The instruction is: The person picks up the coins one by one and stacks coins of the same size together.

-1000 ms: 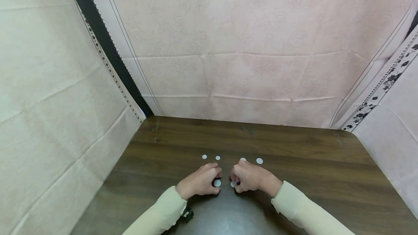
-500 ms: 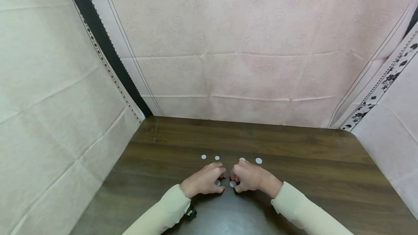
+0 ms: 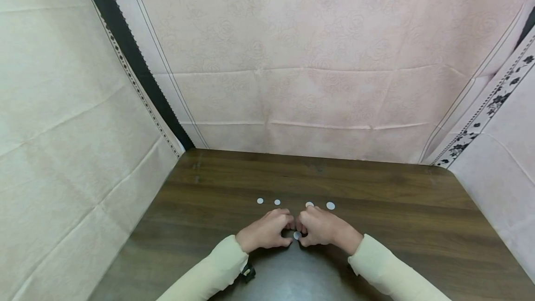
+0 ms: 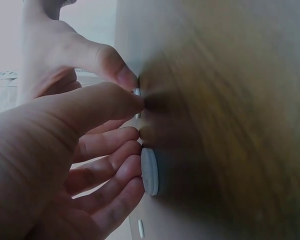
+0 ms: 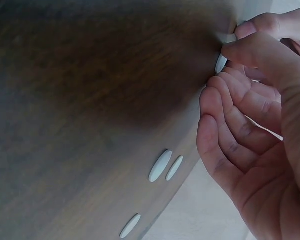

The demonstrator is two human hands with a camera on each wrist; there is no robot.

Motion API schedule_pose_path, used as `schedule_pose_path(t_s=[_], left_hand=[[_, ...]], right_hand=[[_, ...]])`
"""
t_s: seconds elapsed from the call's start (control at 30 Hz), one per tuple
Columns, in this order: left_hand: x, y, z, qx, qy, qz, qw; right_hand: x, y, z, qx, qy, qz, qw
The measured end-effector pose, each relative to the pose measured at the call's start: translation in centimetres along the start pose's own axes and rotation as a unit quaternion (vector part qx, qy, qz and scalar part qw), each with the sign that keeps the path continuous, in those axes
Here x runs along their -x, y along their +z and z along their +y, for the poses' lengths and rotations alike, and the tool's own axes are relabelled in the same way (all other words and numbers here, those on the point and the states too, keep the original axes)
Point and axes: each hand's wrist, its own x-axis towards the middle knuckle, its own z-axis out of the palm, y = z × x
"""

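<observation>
Both hands meet at the middle of the brown table. My right hand (image 3: 322, 226) curves around a small white disc (image 3: 297, 235), its thumb (image 5: 240, 49) and fingers on either side of the edge. Facing it, my left hand (image 3: 267, 231) bends in a loose C, thumb apart from the fingers and tips close to the right hand. In the head view a second white disc is hidden by the left hand; the left wrist view shows this disc (image 4: 150, 171) on the tabletop, right at the curled fingertips, with the thumb well away from it.
Behind the hands lies a row of white discs: two left (image 3: 260, 200) (image 3: 277, 202), one right (image 3: 330, 206), and another disc (image 3: 309, 204) partly covered by the right knuckles. The wooden tabletop (image 3: 234, 175) ends at a pale cloth backdrop (image 3: 317, 106), with cloth at both sides.
My left hand has slid right toward the right hand, passing over its disc, which is now covered in the head view. The right hand stays in place.
</observation>
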Motion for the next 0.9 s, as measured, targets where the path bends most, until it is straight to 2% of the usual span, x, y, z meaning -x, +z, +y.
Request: schedule_pose_path(t_s=[0.4,0.73,0.9], left_hand=[[-0.36,0.28,0.48,0.015,-0.006,0.016,0.9998],[-0.55,0.73,0.63,0.038,-0.008,0.033,0.9987],[-0.65,0.70,0.74,0.038,-0.018,0.026,0.9988]], right_hand=[[0.21,0.18,0.18,-0.011,0.002,0.012,1.000],[0.38,0.04,0.29,-0.052,0.003,0.008,0.999],[0.47,0.04,0.41,-0.065,-0.001,0.007,0.998]])
